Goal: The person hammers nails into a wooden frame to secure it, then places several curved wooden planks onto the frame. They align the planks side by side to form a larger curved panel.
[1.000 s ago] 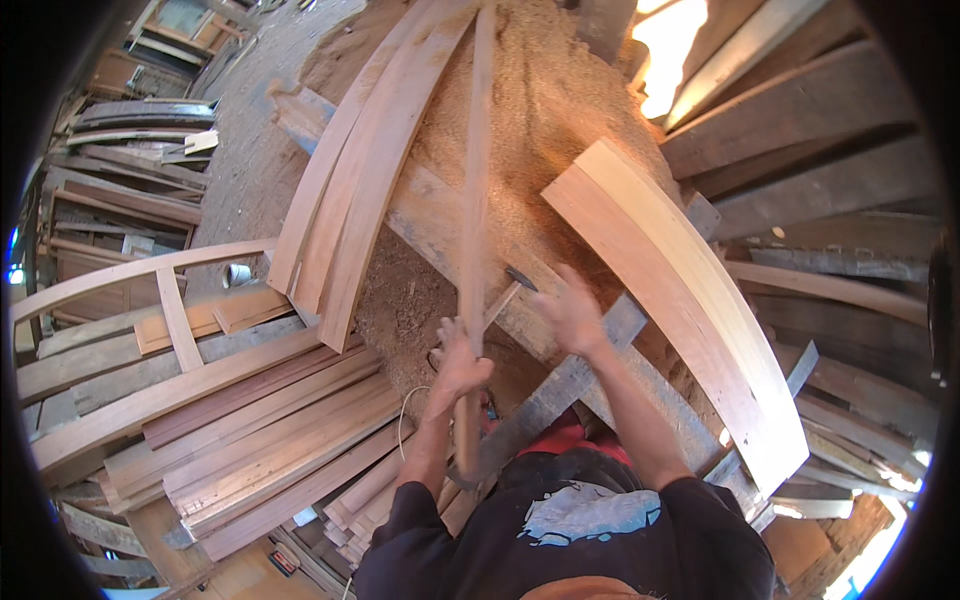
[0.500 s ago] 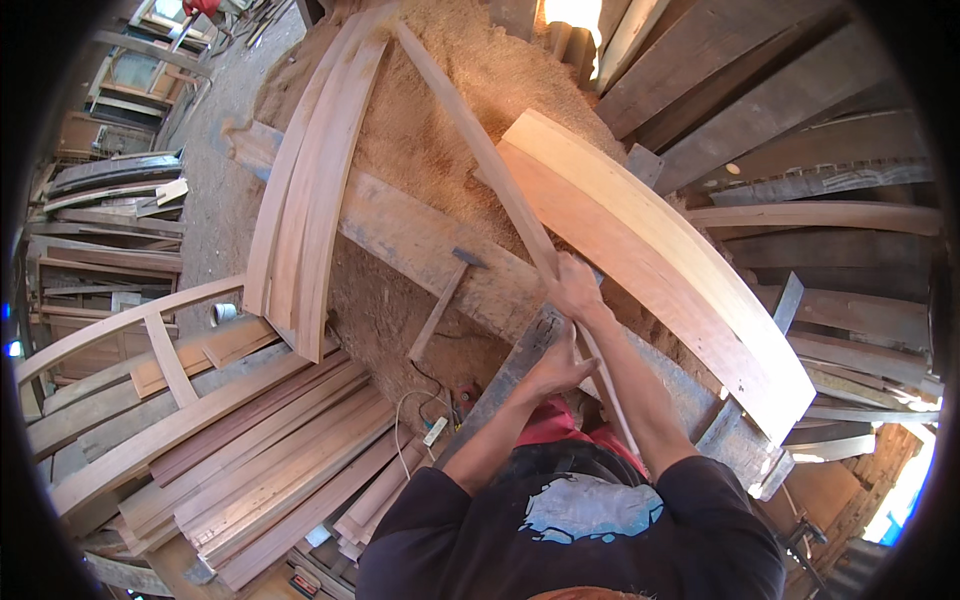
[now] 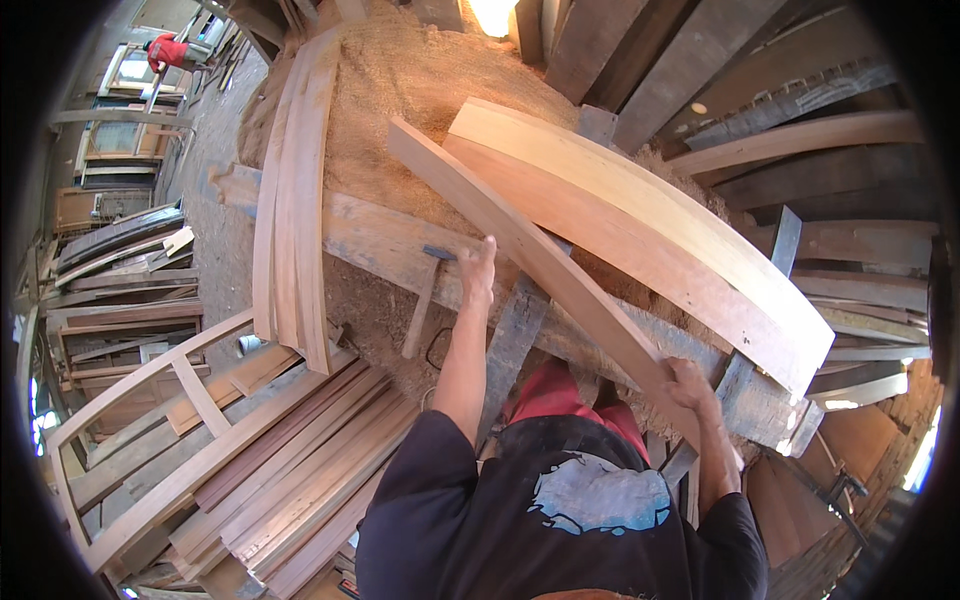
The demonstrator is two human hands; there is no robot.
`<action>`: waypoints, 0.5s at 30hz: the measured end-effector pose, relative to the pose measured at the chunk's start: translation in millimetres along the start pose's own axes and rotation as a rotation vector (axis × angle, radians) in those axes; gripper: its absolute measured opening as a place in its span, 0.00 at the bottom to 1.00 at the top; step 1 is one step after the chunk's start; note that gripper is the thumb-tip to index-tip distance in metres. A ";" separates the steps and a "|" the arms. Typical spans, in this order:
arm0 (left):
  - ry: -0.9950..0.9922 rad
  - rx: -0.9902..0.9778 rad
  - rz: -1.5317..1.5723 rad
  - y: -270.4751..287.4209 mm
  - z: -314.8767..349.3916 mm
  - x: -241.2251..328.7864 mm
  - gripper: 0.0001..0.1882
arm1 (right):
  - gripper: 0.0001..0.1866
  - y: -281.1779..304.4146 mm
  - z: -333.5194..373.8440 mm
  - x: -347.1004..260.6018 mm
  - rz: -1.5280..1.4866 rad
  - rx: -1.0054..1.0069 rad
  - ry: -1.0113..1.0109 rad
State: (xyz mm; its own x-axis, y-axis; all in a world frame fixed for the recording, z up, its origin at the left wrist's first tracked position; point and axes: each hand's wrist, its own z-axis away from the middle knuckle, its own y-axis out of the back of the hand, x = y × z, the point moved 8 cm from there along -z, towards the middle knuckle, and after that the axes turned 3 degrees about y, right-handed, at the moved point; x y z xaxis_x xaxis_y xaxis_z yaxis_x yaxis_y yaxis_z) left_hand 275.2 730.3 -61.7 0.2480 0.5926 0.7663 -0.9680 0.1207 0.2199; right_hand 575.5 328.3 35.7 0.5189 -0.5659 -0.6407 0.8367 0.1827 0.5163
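Note:
A long, slightly curved wooden board (image 3: 560, 278) slants across the middle, from the sawdust at the far side to near my right hip. My right hand (image 3: 690, 386) is closed around its near end. Beside the board's left edge, my left hand (image 3: 478, 275) has its fingers stretched upward; whether it touches the board I cannot tell. A hammer (image 3: 420, 308) lies just left of that hand, its head on the weathered plank (image 3: 370, 225). Right of the held board, two wide curved boards (image 3: 620, 215), one paler, lie side by side across the supports.
Several curved boards (image 3: 292, 200) lean together at the left, above a stack of planks (image 3: 310, 450) and a curved wooden frame (image 3: 200, 400). Sawdust (image 3: 390, 75) covers the far ground. Dark timbers (image 3: 830, 240) line the right. A person in red (image 3: 170, 52) is at the far left.
The board has turned and now shows a broad face. My right hand has shifted right to its near end; my left hand has left its grip and reached forward and left.

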 end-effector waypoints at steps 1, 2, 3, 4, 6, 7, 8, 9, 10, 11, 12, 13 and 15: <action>0.063 0.006 0.117 -4.8 -11.3 -5.7 0.54 | 0.26 2.5 8.4 20.2 0.058 -0.043 -0.011; 0.051 -0.093 0.279 -15.2 -19.7 -4.8 0.52 | 0.26 4.7 15.0 40.9 0.115 -0.089 -0.020; 0.042 -0.192 0.442 -23.8 -25.1 -3.6 0.50 | 0.26 5.3 22.2 58.0 0.172 -0.135 -0.029; 0.032 -0.289 0.605 -29.9 -29.2 -0.3 0.47 | 0.27 8.4 25.5 69.9 0.171 -0.185 -0.046; 0.115 -0.139 0.520 -19.0 -34.5 -16.2 0.42 | 0.28 20.3 27.4 90.6 0.169 -0.284 -0.084; 0.101 -0.062 0.440 -16.0 -33.1 -19.8 0.42 | 0.27 25.8 27.7 102.2 0.187 -0.235 -0.052; 0.088 0.006 0.356 -17.6 -28.3 -19.7 0.41 | 0.27 29.3 27.6 110.3 0.205 -0.182 -0.030; 0.080 -0.033 0.337 -15.4 -20.4 -18.3 0.39 | 0.25 32.3 24.1 124.2 0.178 -0.107 -0.108; 0.146 0.034 0.109 -14.0 -2.4 -13.0 0.38 | 0.23 32.8 26.7 134.5 0.148 -0.035 -0.202; 0.203 0.108 -0.119 -2.0 15.9 -7.0 0.37 | 0.20 54.6 34.5 102.8 0.247 0.215 -0.154; 0.237 -0.058 -0.299 18.9 11.1 -16.1 0.36 | 0.18 83.5 44.2 43.6 0.353 0.457 -0.084; 0.267 -0.235 -0.481 32.7 10.6 -29.5 0.36 | 0.16 102.8 65.8 9.2 0.458 0.702 -0.022; 0.289 -0.204 -0.455 37.4 21.9 -17.8 0.31 | 0.20 39.6 82.1 96.3 0.090 0.640 -0.230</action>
State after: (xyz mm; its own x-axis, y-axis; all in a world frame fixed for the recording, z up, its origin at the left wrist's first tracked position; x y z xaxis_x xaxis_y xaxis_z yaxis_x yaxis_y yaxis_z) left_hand 235.4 706.8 -53.8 0.6489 0.6350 0.4192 -0.7608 0.5486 0.3466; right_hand 644.2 215.1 41.1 0.4718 -0.7404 -0.4788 0.4867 -0.2341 0.8416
